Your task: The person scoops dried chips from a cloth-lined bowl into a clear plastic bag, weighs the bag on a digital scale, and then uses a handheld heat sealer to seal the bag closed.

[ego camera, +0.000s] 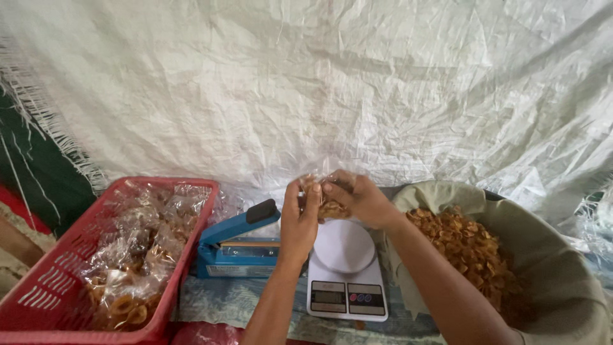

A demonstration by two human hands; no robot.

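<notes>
Two hands (332, 207) around clear snack bag (327, 203)

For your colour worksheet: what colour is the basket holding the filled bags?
Red basket; head view, the only one.

Blue sealer (237, 241) left of scale (345, 268), chip tub (562, 287) right, front seemingly open

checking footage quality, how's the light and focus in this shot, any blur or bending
Head view: soft, even daylight through the white sheet, no hard shadows; slight motion blur on both hands, left hand and right hand, around the clear bag; scale sharp; wide-lens bending at the edges.
</notes>
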